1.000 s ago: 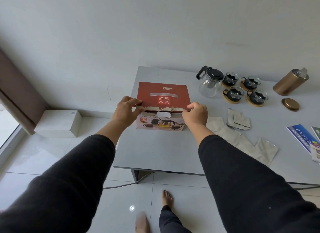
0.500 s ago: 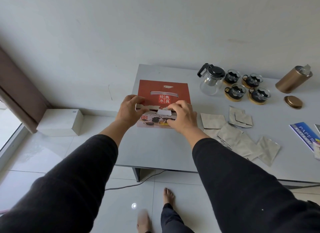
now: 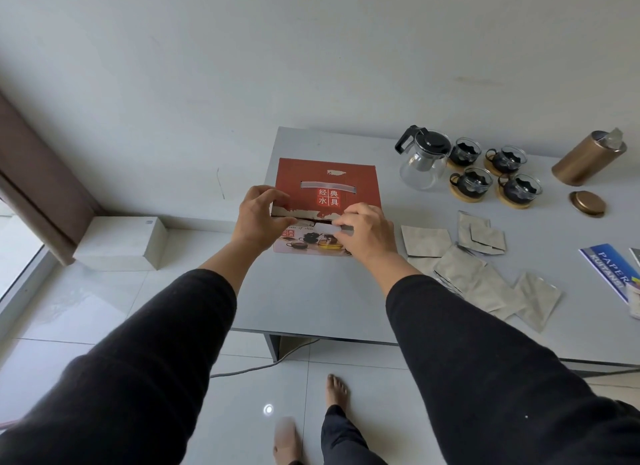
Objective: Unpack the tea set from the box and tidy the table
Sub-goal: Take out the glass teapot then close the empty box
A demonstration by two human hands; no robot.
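Change: the right hand slid in from the box corner to the white tab.
Hands: right pinches the tab; left hand grips the lid edge.
Box: under both hands.
Meaning: box being closed; teapot already out, far right.

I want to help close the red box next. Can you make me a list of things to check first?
1. Both hands on the box: ok. The left hand holds its near left corner, the right hand is at the white tab on the front edge.
2. Tab tucked in: cannot tell, the fingers cover part of it.
3. Tea set out of the box: ok. The glass teapot and four cups stand on the table.
4. Box empty inside: cannot tell, the lid is down.
5. Table tidy: not ok. Silver packets lie scattered.
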